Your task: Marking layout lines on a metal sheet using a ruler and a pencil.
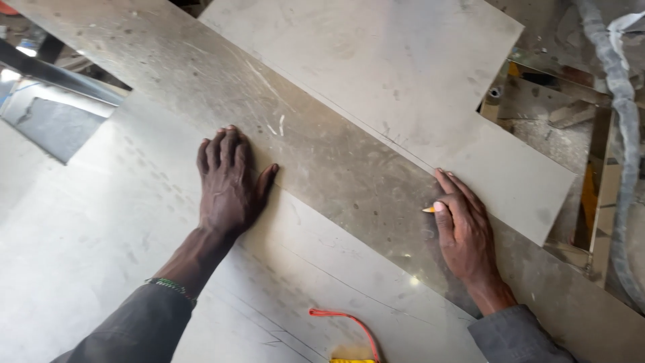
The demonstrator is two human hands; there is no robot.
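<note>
My left hand (227, 181) lies flat, fingers together, on a long dull metal strip (322, 154) that runs diagonally across the view. My right hand (463, 225) rests on the same strip farther right, pinching a small yellow marking tool (428, 210) whose tip points left. The strip lies over a wider grey metal sheet (80, 222) below it. Another pale sheet (403, 74) overlaps the strip's far side, and its edge runs just beside my right fingers.
An orange strap attached to a yellow object (349, 336) lies on the lower sheet near the bottom edge. A grey corrugated hose (621, 134) runs down the right side. Metal scraps and offcuts (557, 114) sit beyond the sheets at right; a gap opens at left.
</note>
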